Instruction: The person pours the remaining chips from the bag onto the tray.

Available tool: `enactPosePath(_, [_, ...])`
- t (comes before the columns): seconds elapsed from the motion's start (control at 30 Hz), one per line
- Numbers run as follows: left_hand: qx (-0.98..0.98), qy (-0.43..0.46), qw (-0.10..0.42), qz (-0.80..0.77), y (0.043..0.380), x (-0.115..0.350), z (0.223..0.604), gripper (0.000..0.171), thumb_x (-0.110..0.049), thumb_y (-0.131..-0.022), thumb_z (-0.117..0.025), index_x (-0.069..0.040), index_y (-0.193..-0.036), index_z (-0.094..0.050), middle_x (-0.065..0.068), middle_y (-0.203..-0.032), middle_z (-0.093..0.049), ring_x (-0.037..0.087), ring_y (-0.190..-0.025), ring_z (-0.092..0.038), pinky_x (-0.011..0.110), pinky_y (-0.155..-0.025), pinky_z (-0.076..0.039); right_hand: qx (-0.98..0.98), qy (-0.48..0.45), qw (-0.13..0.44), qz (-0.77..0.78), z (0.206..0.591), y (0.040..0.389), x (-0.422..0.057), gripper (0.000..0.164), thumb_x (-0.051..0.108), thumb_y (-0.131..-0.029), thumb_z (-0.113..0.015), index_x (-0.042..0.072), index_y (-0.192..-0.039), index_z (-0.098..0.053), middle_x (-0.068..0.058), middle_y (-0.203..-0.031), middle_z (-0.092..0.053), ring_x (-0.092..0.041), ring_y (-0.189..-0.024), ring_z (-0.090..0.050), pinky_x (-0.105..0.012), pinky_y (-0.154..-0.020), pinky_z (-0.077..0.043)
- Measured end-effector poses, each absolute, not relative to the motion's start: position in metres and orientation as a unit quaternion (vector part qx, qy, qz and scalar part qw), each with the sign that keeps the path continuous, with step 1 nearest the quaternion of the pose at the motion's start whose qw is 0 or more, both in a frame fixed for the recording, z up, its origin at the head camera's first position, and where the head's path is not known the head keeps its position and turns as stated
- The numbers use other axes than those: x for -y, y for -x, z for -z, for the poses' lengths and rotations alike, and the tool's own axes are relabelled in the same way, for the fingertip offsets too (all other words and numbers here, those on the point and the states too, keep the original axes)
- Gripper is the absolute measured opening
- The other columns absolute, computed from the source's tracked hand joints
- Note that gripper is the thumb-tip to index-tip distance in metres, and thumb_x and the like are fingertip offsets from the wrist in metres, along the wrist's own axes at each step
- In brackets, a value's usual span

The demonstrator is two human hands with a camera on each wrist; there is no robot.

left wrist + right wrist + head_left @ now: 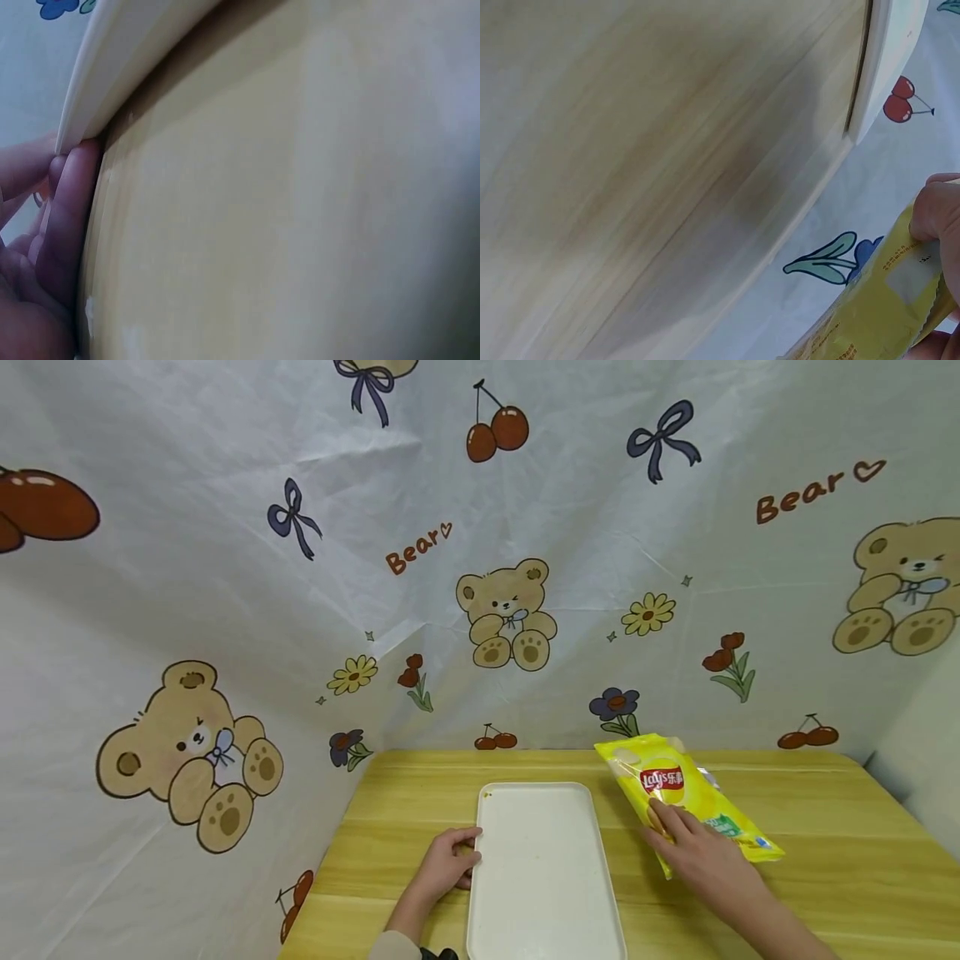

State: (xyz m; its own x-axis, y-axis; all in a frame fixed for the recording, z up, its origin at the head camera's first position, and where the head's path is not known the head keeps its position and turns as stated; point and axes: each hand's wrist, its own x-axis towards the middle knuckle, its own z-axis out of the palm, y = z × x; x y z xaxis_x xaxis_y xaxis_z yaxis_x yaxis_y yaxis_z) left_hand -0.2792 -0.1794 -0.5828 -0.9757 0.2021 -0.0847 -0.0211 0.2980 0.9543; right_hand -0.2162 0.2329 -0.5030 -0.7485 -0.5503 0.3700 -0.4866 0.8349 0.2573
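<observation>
A white rectangular tray (536,868) lies lengthwise on the wooden table, with tiny yellow bits in its far left corner. My left hand (447,862) pinches the tray's left rim between thumb and fingers; in the left wrist view, fingers (71,202) meet right at the rim's edge. To the right of the tray, my right hand (693,852) grips a yellow Lay's chip bag (678,785) by its near left side. The bag tilts, its printed front up. In the right wrist view the bag (870,307) shows its back, with thumb and fingers on either side.
A small silvery-white thing (708,778) peeks out behind the bag, mostly hidden. The wooden table (840,827) extends to the right and ends at a white cloth (540,510) printed with bears, cherries and bows, which hangs behind and at the left.
</observation>
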Motion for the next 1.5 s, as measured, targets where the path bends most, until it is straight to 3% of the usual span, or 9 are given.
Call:
enactPosePath(0.5, [-0.796,-0.054,0.092,-0.595,0.278,0.180,0.585,0.043,-0.007,-0.092,-0.068,-0.007,-0.135,-0.062,0.012,-0.115,-0.054,0.013,-0.068,-0.056,0.028,-0.051,-0.058,0.913,-0.310,0.253,0.080,0.503,0.207,-0.231,0.062,-0.007,-0.066,-0.086,0.018,-0.117,-0.061,-0.016,-0.144,-0.052,-0.037,-0.116,-0.061,-0.056,-0.083,-0.059])
enactPosePath(1.5, [-0.797,-0.046,0.076,-0.597,0.278,0.175,0.584,0.046,-0.004,-0.089,-0.069,-0.004,-0.135,-0.062,0.014,-0.116,-0.058,0.012,-0.063,-0.055,0.027,-0.048,-0.056,0.914,-0.319,0.236,0.083,0.493,0.196,-0.223,0.066,-0.003,-0.065,-0.089,0.021,-0.121,-0.063,-0.015,-0.147,-0.050,-0.037,-0.120,-0.060,-0.056,-0.089,-0.057])
